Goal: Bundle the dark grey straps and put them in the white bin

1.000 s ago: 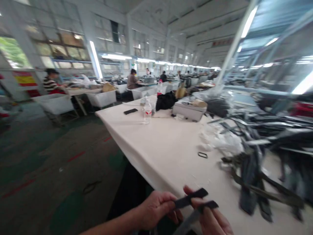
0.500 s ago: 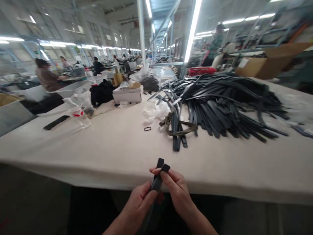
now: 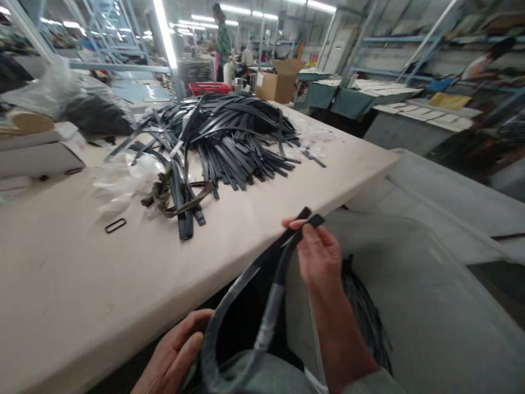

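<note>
Left hand (image 3: 174, 355) dropped along one strap (image 3: 246, 279); right hand (image 3: 320, 257) pinches two ends (image 3: 307, 218).

Bright, even light from ceiling tubes (image 3: 164, 33) — slight glare there; edges stretched and softly blurred.

Factory hall of bright strip lights (image 3: 163, 33), blue steel racks (image 3: 410, 41), a long cream worktable (image 3: 61, 284), a grey bin (image 3: 430, 312) alongside.

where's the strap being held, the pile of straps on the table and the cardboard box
held strap (image 3: 266, 258): head view, flat stretch below its two ends
pile of straps (image 3: 229, 131): head view, middle of the heap
cardboard box (image 3: 282, 87): head view, its front face
</note>
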`<state>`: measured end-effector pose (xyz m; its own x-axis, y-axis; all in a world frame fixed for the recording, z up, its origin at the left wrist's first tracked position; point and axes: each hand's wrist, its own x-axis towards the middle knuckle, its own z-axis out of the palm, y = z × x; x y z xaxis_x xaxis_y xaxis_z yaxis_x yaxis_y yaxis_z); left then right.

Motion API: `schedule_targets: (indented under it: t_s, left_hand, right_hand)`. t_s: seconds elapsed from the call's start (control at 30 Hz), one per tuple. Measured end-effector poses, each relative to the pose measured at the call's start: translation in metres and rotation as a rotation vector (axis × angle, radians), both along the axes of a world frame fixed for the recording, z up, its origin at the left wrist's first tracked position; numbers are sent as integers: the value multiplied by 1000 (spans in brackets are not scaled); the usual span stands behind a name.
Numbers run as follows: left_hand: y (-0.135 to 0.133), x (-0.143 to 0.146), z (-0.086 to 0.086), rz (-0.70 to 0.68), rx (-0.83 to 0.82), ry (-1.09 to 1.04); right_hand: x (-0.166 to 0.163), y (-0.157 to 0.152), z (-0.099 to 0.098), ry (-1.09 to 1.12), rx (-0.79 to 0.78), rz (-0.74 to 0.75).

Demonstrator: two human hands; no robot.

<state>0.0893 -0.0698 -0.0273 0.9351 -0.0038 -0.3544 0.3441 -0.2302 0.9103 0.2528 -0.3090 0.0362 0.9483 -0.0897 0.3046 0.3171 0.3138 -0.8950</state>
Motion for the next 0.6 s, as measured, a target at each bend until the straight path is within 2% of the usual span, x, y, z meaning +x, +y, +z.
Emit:
schedule_targets:
  t_s: [0.07,0.13,0.2,0.27,0.33,0.37,0.53,0.6]
  left_hand:
    - [5,1,-13,26,0,36]
    - [8,2,-24,37,20,70]
    - [9,3,-32,39,29,86]
    - [7,4,-38,11,47,103]
    - [4,4,-42,-40,91,125]
    - [3,3,-44,-72,116,137]
    - [4,-2,-60,-229,182,184]
    - [5,-5,-68,-271,190,195]
  right_hand:
    - [5,-44,17,-129,14,-247]
    - [8,-85,33,-287,-124,-527]
    - [8,-118,40,-357,-347,-683]
    - [10,-145,31,-331,-617,-740]
    - [12,-169,2,-238,-822,-782]
    - [13,-181,-19,-177,-845,-813]
    - [-9,-229,-145,223,-730,-1097]
    - [-32,-237,-184,397,-698,-1142]
